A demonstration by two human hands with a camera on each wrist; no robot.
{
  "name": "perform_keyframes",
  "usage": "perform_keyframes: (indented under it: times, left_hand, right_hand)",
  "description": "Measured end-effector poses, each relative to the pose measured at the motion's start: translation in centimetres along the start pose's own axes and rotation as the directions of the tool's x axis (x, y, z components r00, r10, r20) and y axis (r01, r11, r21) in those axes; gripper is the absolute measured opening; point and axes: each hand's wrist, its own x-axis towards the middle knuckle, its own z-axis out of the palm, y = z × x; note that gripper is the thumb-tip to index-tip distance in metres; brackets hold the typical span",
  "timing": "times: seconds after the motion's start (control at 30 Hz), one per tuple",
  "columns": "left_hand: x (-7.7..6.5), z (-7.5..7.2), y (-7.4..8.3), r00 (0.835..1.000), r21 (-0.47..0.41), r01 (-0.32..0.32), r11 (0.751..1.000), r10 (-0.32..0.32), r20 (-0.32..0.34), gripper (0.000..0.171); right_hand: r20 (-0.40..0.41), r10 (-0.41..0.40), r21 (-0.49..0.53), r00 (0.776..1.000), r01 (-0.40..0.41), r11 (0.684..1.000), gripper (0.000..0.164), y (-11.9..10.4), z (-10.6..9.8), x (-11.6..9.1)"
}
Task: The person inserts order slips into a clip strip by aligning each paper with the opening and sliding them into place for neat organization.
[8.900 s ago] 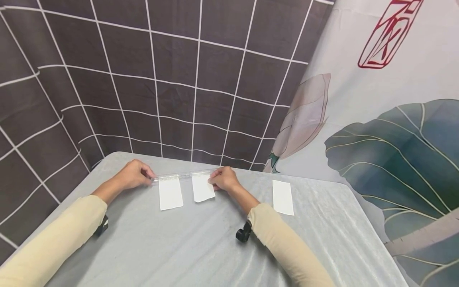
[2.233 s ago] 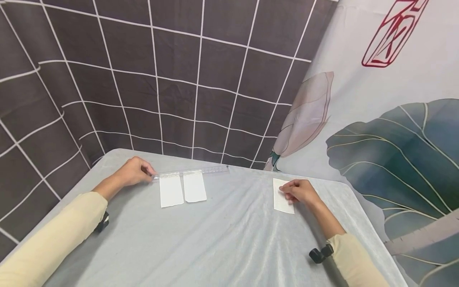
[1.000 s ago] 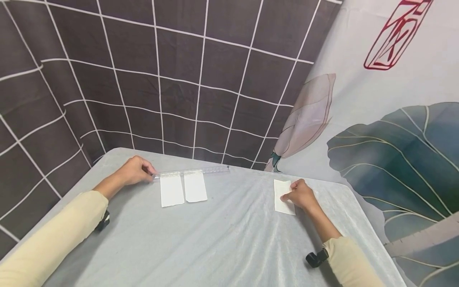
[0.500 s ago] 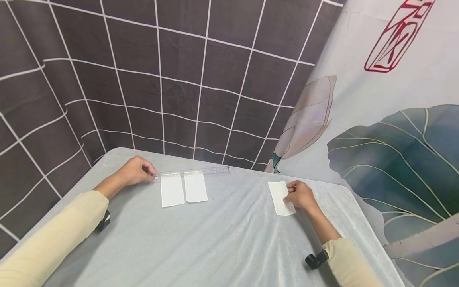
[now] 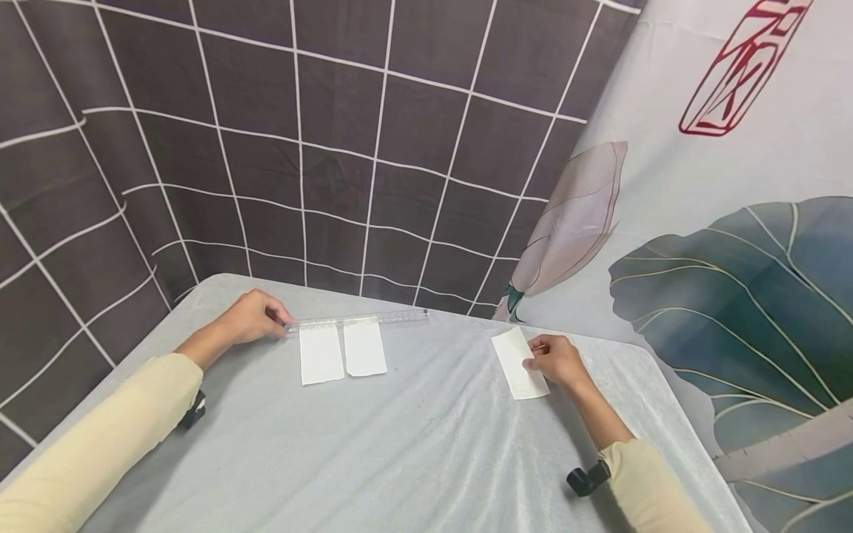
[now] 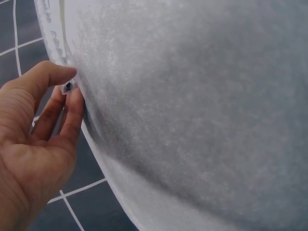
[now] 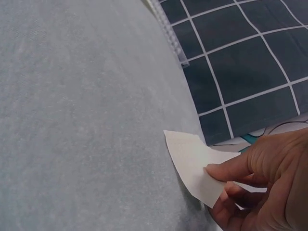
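Observation:
My left hand pinches the left end of a clear ruler near the table's back edge. In the left wrist view, thumb and fingers of the left hand close on the ruler's end. Two white slips of paper, a left one and a right one, lie side by side with their top edges at the ruler. Over at the right, my right hand pinches a third slip of paper by its right side. That paper curves up off the cloth in the right wrist view.
A pale grey cloth covers the table. Behind it hangs a dark curtain with a white grid. To the right is a white curtain with leaf prints. Black wrist cameras, one of them on the right, sit at both cuffs.
Earlier, my right hand let go of the second slip, now nearer the first, and moved right to the third. It now grips that slip, whose top has swung left. My left hand stays on the ruler.

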Motion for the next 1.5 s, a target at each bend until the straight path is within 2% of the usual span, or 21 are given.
perform_keyframes:
  times: [0.23,0.53,0.83,1.2,1.5]
  left_hand:
    - [0.0,0.0,0.1,1.000,-0.005,-0.005,1.000,0.005,0.003,0.025]
    - [-0.1,0.1,0.1,1.000,-0.018,-0.006,1.000,0.007,0.005,0.024]
    - [-0.1,0.0,0.2,1.000,-0.004,0.000,1.000,0.000,0.007,0.024]
    - [0.0,0.1,0.1,1.000,-0.022,-0.005,1.000,0.005,0.009,0.025]
    - [-0.1,0.0,0.0,1.000,-0.027,-0.016,1.000,0.016,0.000,0.024]
  right_hand:
    - [0.026,0.014,-0.002,1.000,-0.014,1.000,0.038,0.2,-0.1,0.4]
    - [0.044,-0.003,0.035,0.999,0.002,0.999,0.045,-0.7,-0.2,0.6]
    - [0.066,-0.027,0.052,0.997,0.023,0.998,0.048,-1.6,0.4,0.8]
    - [0.093,-0.043,0.154,0.995,0.028,0.988,0.052,-3.0,1.4,1.1]
    - [0.095,-0.051,0.166,0.994,0.035,0.986,0.053,-3.8,2.3,1.6]
